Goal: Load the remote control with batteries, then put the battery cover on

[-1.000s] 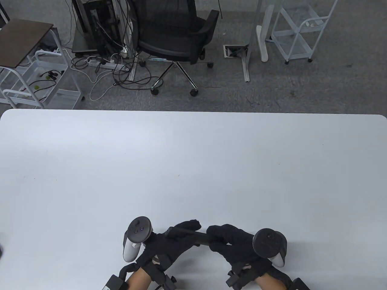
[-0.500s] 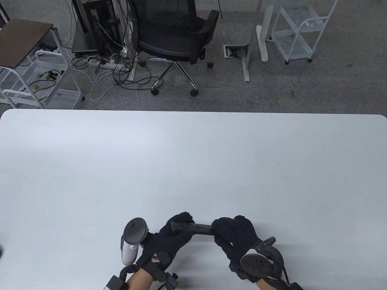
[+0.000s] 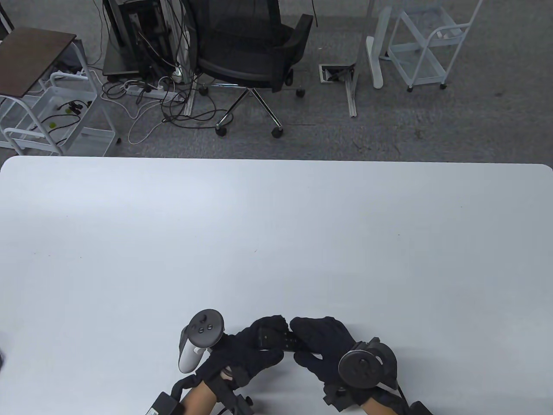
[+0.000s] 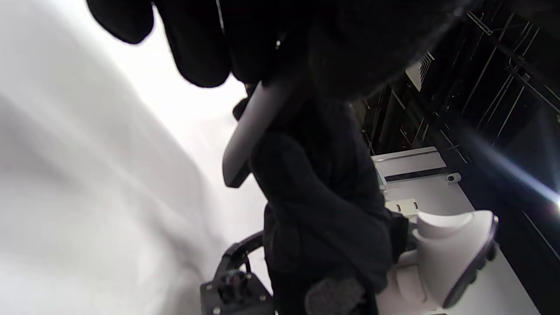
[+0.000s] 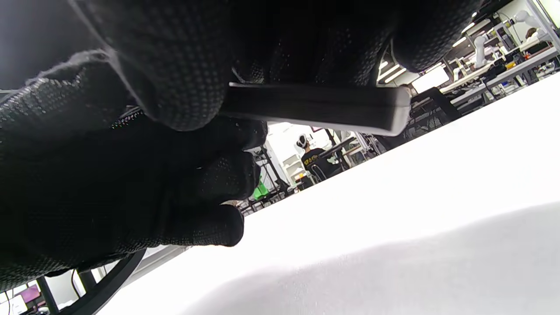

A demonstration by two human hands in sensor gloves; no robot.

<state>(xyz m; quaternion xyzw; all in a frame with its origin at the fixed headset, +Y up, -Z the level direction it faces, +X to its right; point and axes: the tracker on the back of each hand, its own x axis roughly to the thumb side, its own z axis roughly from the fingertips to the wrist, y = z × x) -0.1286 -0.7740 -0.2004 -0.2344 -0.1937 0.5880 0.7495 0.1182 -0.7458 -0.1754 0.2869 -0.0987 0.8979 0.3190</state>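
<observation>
A slim black remote control (image 3: 278, 339) is held between both gloved hands just above the white table (image 3: 276, 242), near its front edge. Its button side faces up in the table view. My left hand (image 3: 255, 346) grips its left end, and my right hand (image 3: 317, 343) grips its right end. In the left wrist view the remote (image 4: 251, 131) runs down out of my fingers. In the right wrist view the remote's edge (image 5: 315, 107) pokes out of my fingers above the table. No batteries or battery cover show in any view.
Beyond the table's far edge stand a black office chair (image 3: 252, 52), a white wire cart (image 3: 425, 47) at the right, a white trolley (image 3: 52, 121) at the left and a tangle of cables (image 3: 164, 99) on the floor.
The remote has turned over between my hands, so its button side faces up now. My hands have closed in toward each other, and the right hand has shifted left along the remote.
</observation>
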